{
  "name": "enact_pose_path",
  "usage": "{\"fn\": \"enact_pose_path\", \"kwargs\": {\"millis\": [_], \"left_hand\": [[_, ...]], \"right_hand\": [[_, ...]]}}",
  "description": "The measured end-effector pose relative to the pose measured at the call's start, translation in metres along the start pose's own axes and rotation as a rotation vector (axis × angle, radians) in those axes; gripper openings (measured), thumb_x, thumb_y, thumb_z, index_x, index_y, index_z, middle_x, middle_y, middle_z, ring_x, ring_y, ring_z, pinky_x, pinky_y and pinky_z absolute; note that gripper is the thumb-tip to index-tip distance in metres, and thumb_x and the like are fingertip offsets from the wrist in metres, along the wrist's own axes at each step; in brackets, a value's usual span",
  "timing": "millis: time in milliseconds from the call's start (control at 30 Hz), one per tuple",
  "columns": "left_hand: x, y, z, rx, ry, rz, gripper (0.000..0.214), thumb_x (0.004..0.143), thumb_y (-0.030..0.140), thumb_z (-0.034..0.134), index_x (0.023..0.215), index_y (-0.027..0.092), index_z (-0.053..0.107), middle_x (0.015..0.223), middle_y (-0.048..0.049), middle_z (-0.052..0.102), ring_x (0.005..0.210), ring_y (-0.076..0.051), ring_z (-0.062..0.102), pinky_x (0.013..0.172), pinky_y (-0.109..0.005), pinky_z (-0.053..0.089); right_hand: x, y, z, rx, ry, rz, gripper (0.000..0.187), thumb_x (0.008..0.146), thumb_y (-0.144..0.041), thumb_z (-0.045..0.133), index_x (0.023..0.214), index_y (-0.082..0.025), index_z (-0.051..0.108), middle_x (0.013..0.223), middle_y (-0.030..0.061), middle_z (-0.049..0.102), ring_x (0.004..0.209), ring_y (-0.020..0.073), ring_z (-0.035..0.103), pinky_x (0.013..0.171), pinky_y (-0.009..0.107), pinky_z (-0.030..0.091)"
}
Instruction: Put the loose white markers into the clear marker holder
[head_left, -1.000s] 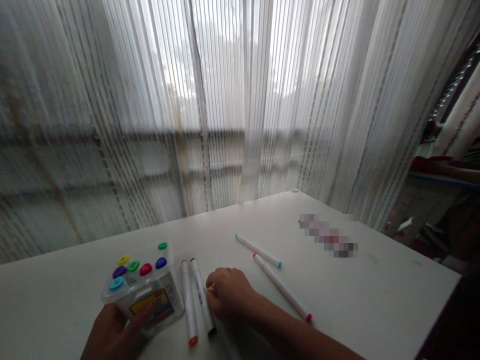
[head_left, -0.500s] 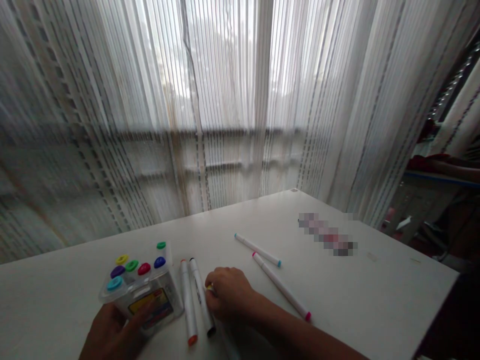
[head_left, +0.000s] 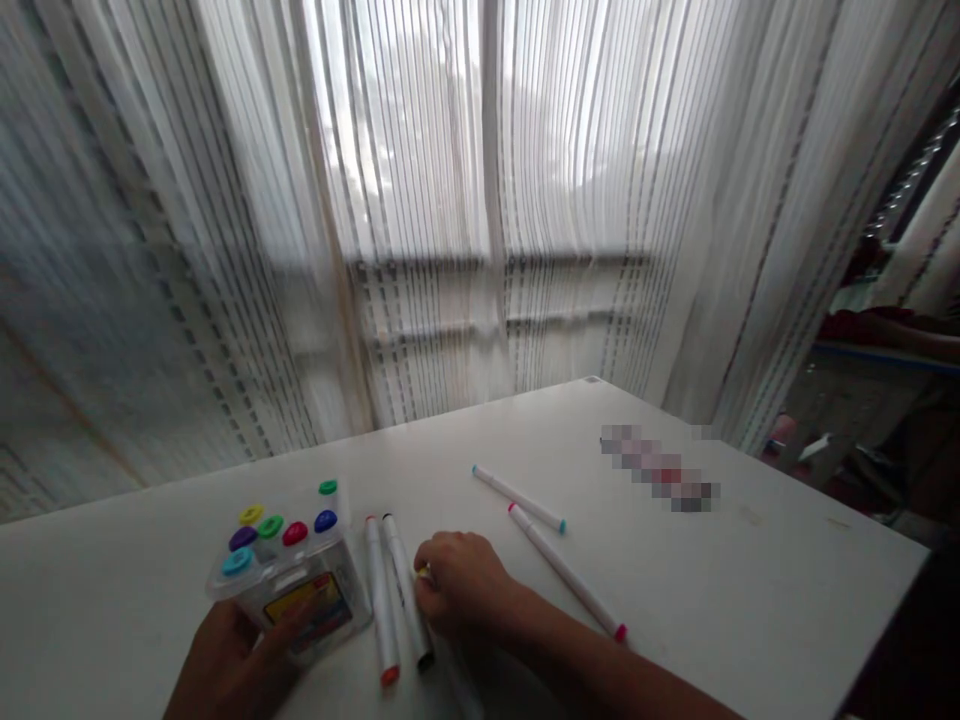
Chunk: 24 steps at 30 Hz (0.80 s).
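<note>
My left hand (head_left: 232, 660) grips the near side of a clear plastic marker box (head_left: 300, 585) that stands on the white table (head_left: 712, 590); several markers with coloured caps stand in it. My right hand (head_left: 461, 585) rests on the table with its fingers curled over a marker with a yellow tip (head_left: 424, 573), most of which is hidden. Just left of that hand lie an orange-capped marker (head_left: 381, 600) and a black-capped marker (head_left: 405, 590) side by side.
A teal-capped marker (head_left: 517, 498) and a pink-capped marker (head_left: 566, 572) lie to the right of my right hand. Sheer striped curtains (head_left: 450, 220) hang behind the table. The table's right edge drops off near dark furniture (head_left: 885, 400).
The view has shifted slightly and the curtain has swayed. Both hands and the markers stay where they were.
</note>
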<state>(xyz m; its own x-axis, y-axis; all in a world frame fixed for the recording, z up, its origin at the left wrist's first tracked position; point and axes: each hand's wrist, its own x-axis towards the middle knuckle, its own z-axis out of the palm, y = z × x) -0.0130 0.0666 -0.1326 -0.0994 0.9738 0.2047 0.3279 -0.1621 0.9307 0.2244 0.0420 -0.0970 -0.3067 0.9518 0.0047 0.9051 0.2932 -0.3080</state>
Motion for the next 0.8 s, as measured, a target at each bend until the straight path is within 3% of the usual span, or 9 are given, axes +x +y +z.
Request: {"fn": "enact_pose_path", "kwargs": {"millis": [100, 333, 533, 800], "left_hand": [[-0.0001, -0.0008, -0.0002, -0.029, -0.063, -0.084, 0.059, 0.041, 0.063, 0.076, 0.081, 0.02, 0.07, 0.075, -0.0085, 0.074, 0.077, -0.033, 0.069, 0.062, -0.036, 0.06], [-0.001, 0.004, 0.0013, -0.046, -0.054, -0.12, 0.062, 0.037, 0.062, 0.077, 0.082, 0.02, 0.07, 0.078, -0.0083, 0.074, 0.08, -0.035, 0.068, 0.067, -0.039, 0.06], [0.002, -0.0024, -0.0011, 0.041, -0.091, -0.039, 0.051, 0.049, 0.058, 0.075, 0.085, 0.021, 0.072, 0.076, -0.008, 0.074, 0.075, -0.034, 0.069, 0.067, -0.041, 0.06], [-0.0001, -0.0031, 0.0, 0.031, -0.082, 0.011, 0.052, 0.049, 0.057, 0.075, 0.085, 0.02, 0.071, 0.08, -0.0076, 0.074, 0.076, -0.032, 0.069, 0.065, -0.038, 0.06]], "right_hand": [[0.0002, 0.0005, 0.0003, -0.002, 0.004, -0.001, 0.026, 0.075, -0.025, 0.047, 0.091, -0.017, 0.066, 0.092, 0.0101, 0.068, 0.083, 0.0218, 0.062, 0.068, 0.029, 0.044], [-0.0003, 0.0003, -0.0001, -0.011, -0.002, -0.009, 0.028, 0.076, -0.025, 0.046, 0.094, -0.017, 0.066, 0.093, 0.0101, 0.068, 0.085, 0.0221, 0.062, 0.07, 0.03, 0.044], [0.0005, 0.0015, 0.0018, -0.006, 0.009, -0.018, 0.028, 0.076, -0.026, 0.047, 0.093, -0.017, 0.067, 0.093, 0.0105, 0.068, 0.084, 0.0231, 0.062, 0.069, 0.031, 0.045], [0.0003, 0.0011, 0.0027, -0.019, 0.022, -0.011, 0.026, 0.076, -0.025, 0.046, 0.09, -0.016, 0.066, 0.091, 0.0102, 0.068, 0.082, 0.0231, 0.063, 0.067, 0.031, 0.046]]}}
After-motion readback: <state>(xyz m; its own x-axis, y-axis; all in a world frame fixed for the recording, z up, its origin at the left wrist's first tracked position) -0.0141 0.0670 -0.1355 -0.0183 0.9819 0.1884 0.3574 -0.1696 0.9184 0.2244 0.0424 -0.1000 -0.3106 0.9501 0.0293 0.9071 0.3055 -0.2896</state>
